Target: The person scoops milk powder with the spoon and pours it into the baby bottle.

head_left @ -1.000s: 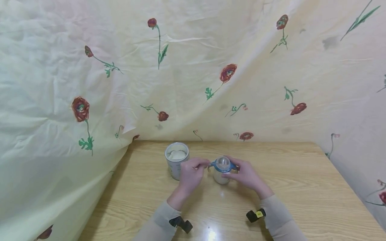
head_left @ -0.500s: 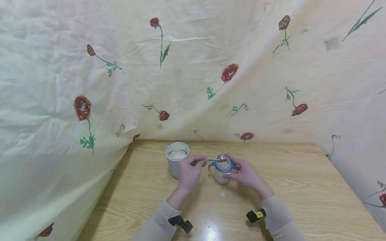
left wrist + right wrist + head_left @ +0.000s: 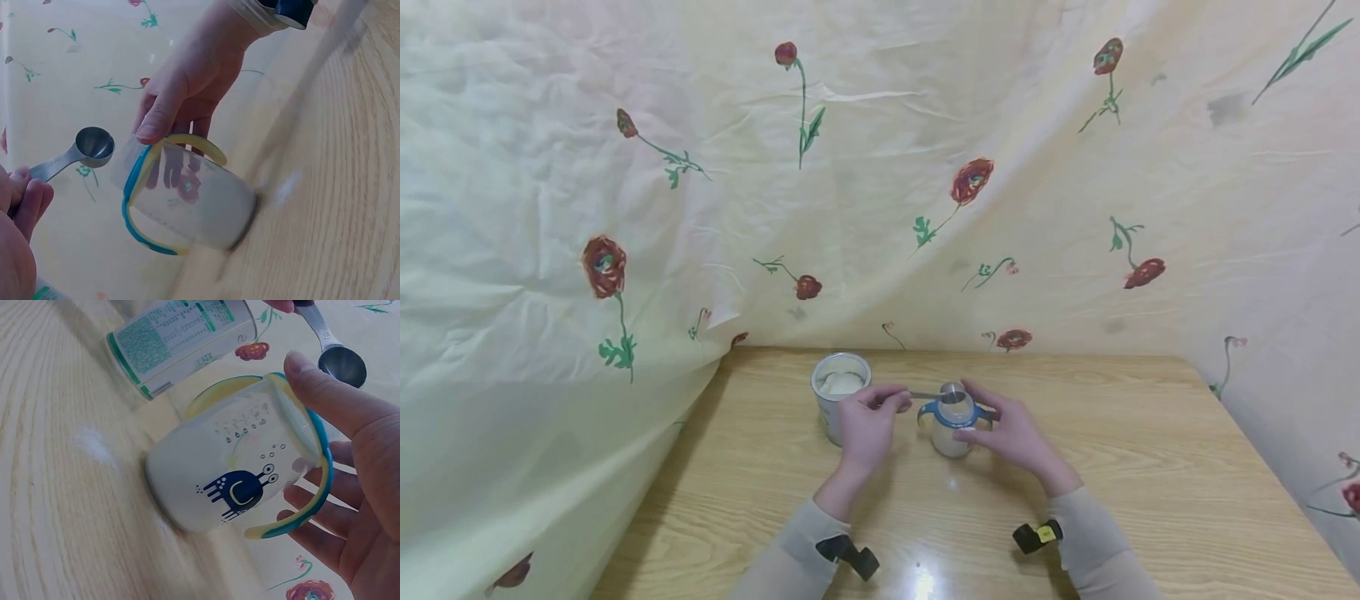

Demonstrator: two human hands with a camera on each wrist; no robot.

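My left hand [image 3: 868,423] pinches the handle of a metal measuring spoon [image 3: 95,146]. The spoon's bowl stands at the mouth of a clear baby bottle [image 3: 951,437], and its inside looks like bare metal in the left wrist view. Upright on the table, the bottle has a blue and yellow two-handled ring [image 3: 320,440], a printed dark creature on its side and whitish contents. My right hand [image 3: 1011,433] holds the bottle near its top, thumb at the ring and fingers on the far side, partly hidden.
A tin [image 3: 833,417] of pale powder stands open on the left, just behind my left hand. The wooden table [image 3: 1120,442] runs back to a flower-printed cloth [image 3: 880,167], which also hangs along the left. Both wrists wear dark camera bands.
The spoon, hardly seen a second ago, now shows at the bottle's mouth. My left hand has shifted slightly left and away from me. My right hand and the bottle have stayed in place.
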